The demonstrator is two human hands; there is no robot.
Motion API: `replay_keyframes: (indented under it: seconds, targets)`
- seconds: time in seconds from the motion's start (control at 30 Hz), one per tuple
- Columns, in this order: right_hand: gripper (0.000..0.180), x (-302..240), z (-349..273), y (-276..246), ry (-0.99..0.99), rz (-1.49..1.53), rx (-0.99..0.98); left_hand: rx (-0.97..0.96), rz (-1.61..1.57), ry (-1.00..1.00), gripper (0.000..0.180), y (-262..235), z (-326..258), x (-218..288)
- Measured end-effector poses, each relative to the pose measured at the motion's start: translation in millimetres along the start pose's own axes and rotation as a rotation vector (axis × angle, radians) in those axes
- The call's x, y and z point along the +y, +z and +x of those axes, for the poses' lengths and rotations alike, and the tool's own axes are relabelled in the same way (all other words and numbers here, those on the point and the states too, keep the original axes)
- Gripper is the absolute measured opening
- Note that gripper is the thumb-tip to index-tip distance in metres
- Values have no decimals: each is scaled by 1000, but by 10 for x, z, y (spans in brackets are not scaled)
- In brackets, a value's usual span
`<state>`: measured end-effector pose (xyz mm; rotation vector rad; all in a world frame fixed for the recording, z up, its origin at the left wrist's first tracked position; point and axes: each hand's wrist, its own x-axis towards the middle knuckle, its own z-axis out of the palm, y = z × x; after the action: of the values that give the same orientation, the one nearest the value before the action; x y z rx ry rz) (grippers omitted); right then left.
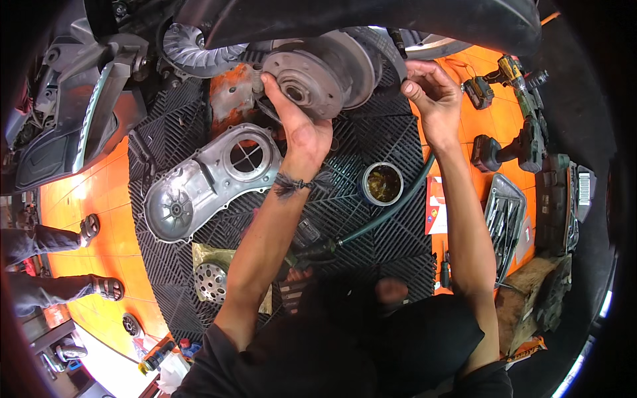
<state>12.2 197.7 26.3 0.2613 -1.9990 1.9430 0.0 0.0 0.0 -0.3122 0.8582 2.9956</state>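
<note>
My left hand (302, 129) supports a grey, round clutch pulley assembly (302, 86) from below, its thumb against the front disc and the other fingers hidden underneath. Behind that disc, a dark drive belt (388, 56) curves around the wider pulley plates. On the belt's right side, my right hand (434, 96) is closed with thumb and fingertips at the belt's edge. A finned fan wheel (199, 52) sits at the upper left. Below my left hand lies a long silver crankcase cover (212, 179) with a round opening.
A can of amber grease (383, 183) and a green hose (391, 211) are on the black ridged mat (371, 139). To the right lie cordless power tools (507, 149) and a tool tray (504, 219). A person's sandalled feet (99, 278) are at left. Black bodywork (371, 23) overhangs the pulley.
</note>
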Motion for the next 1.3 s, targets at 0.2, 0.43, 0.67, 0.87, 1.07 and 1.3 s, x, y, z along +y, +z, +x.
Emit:
replay_keyframes:
  seconds: [0.2,0.43,0.67,0.87,1.07,1.3]
  targets:
    - [21,8,-98,46,-80,-94,22,-71,27,43,77,-70,36,-94]
    - [20,-6,-97,108,-124,-97,13,-88,-161,-40,74,-113,96,-80]
    - [26,-193,-130,244,-319,-314,-36,-56,-252,-165,73,-89,74,-107]
    - [35,-228,-88,327,-598,-652,58,-65,-300,-162,72,-37,122,-154]
    - [35,-282,-89,367,-648,-624,90,-63,-271,-158,64,-38,162,-80]
    - [37,-253,-65,367,-621,-609,113,-88,-51,2,65,-13,139,-58]
